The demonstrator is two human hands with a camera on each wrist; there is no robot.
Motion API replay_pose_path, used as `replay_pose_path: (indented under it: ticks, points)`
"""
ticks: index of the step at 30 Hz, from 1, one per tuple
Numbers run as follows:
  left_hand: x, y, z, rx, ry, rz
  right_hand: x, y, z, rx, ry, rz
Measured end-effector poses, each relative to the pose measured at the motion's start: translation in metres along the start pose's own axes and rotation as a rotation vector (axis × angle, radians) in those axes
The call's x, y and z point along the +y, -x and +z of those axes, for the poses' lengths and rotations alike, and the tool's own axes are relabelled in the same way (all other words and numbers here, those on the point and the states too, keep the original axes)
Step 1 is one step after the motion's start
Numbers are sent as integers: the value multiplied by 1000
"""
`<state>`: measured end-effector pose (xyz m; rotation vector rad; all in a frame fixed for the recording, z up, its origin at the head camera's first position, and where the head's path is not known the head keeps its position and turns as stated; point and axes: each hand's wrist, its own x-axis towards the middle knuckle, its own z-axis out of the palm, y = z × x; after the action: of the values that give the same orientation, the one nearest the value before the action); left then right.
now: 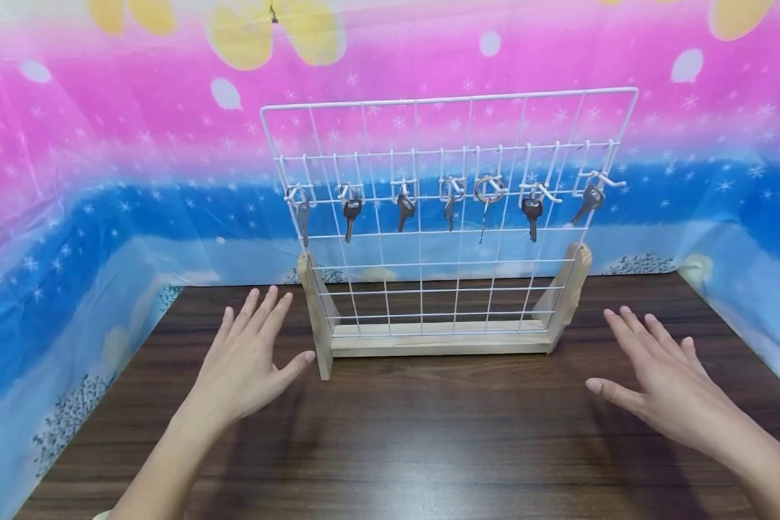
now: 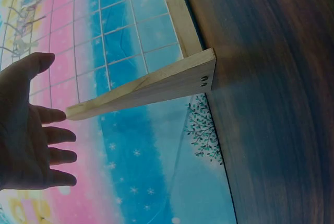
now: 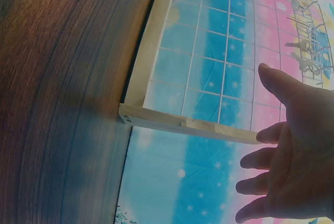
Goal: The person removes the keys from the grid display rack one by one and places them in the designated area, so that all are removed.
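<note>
A white wire grid rack (image 1: 422, 263) stands upright in a pale wooden base (image 1: 438, 347). Several keys hang in a row from white hooks on it, among them a dark-headed key (image 1: 531, 209) and another key (image 1: 352, 209) toward the left. One ring (image 1: 489, 189) holds a key seen edge-on. My left hand (image 1: 247, 365) hovers over the table, fingers spread, its thumb close to the base's left upright (image 2: 151, 85). On the other side my right hand (image 1: 666, 386) is spread too, apart from the right upright (image 3: 193, 125). Neither hand holds anything.
Under the rack is a dark wood-grain table (image 1: 390, 433). A printed cloth (image 1: 136, 137) in pink and blue, with snowflakes and yellow shapes, hangs behind the table and along both sides.
</note>
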<state>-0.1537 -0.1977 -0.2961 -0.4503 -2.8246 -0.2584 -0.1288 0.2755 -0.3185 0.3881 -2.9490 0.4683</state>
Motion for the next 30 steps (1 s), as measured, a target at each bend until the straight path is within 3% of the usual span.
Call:
replay_pose_path:
  ticks: [5,8,15,21,24,30]
  points:
    - [-2,-2,2,-1,22,-6,0,-1,1,10,-12,-9]
    - [-6,-8,4,22,90,-11,0,-1,2,42,-27,-15]
    - [-15,-36,12,145,474,-92,-3,-4,1,132,-61,-39]
    - [-21,-67,18,165,780,-52,-5,-5,4,127,-79,-55]
    - [-21,-78,18,158,885,-39,-8,-7,7,113,-78,-59]
    - [-22,-91,21,149,992,-13,-13,-10,11,93,-82,-69]
